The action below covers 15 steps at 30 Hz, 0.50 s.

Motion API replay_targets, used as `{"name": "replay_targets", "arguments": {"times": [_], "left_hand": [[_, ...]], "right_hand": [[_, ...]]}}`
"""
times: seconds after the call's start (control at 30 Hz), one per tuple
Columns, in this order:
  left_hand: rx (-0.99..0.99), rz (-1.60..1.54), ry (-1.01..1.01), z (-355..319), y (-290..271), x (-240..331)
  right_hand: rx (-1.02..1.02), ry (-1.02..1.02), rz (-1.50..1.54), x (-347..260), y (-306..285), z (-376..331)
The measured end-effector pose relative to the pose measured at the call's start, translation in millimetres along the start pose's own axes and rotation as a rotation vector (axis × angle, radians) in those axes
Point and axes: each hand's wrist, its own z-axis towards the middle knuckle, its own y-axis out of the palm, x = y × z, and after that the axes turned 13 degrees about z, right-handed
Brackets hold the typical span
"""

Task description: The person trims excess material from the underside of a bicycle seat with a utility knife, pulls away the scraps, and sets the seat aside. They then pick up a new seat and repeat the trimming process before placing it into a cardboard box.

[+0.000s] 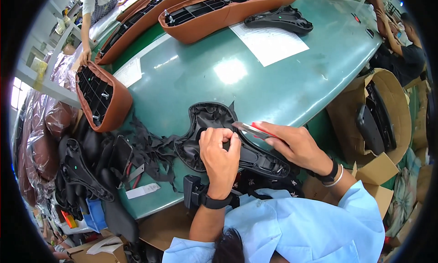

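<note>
A black bicycle saddle point(207, 114) lies underside up near the table's front edge, its wide end to the far left and its nose to the right. Over its middle, my left hand point(219, 153) is closed, thumb and finger pinched at the black cover material; what exactly they grip is hidden. My right hand point(299, 144) is wrapped round a slim silver-and-red tool, which looks like a utility knife point(248, 128). Its tip points left, just above the saddle and close to my left fingertips. A thin point of cover material sticks up at the saddle's far edge.
Black scraps point(153, 149) and a loose saddle point(82, 169) lie left. Brown long seats point(223, 12) line the far side, with another saddle point(278, 21) on paper. A person's hand point(85, 56) touches a brown seat point(119, 103). A carton point(342, 121) stands right.
</note>
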Motion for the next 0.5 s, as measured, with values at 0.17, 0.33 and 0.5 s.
{"name": "replay_targets", "arguments": {"times": [0.17, 0.33, 0.5], "left_hand": [[0.059, -0.094, 0.007, -3, 1, -2], [0.017, -0.287, 0.026, 1, -2, -4], [0.015, -0.519, -0.098, -3, -4, -9]], "right_hand": [[-0.228, 0.170, -0.004, -11, -8, 12], [-0.279, 0.196, -0.144, -33, -19, -17], [-0.351, 0.321, -0.487, -75, -19, -48]]}}
